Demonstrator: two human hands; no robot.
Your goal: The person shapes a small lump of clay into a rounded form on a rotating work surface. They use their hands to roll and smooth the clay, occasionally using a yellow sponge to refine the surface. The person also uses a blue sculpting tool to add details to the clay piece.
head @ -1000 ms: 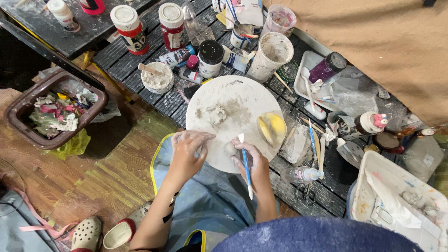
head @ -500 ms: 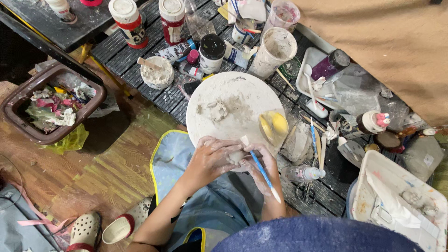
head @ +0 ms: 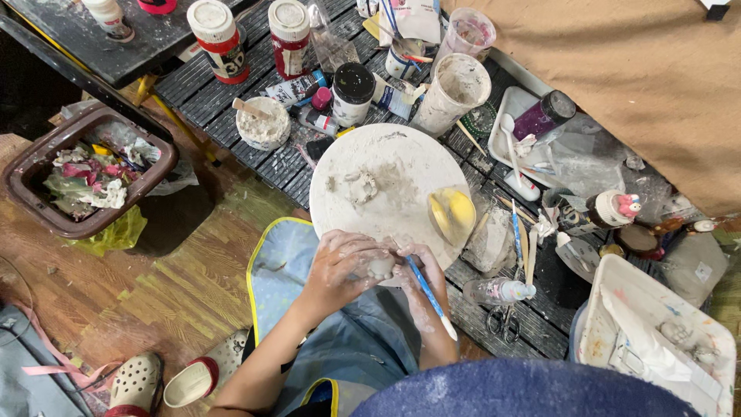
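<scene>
My left hand (head: 343, 266), smeared with white clay, cups a small pale clay piece (head: 380, 266) at the near rim of a round white board (head: 386, 166). My right hand (head: 421, 272) presses against the same piece and grips a blue-handled brush (head: 429, 293) that points down toward my lap. More bits of clay (head: 360, 185) lie on the board's left half. A small clear cup with yellow inside (head: 453, 215) sits on the board's right edge.
Paint jars with white lids (head: 218, 31), a dirty plastic cup (head: 455, 91), a small bowl of paste (head: 264, 123), tools, scissors (head: 503, 320) and white trays (head: 656, 340) crowd the dark slatted table. A brown waste bin (head: 85, 174) stands on the wooden floor at left.
Both hands have drawn together at the board's near edge, closing around the clay piece. The brush has tilted so its tip points down and right.
</scene>
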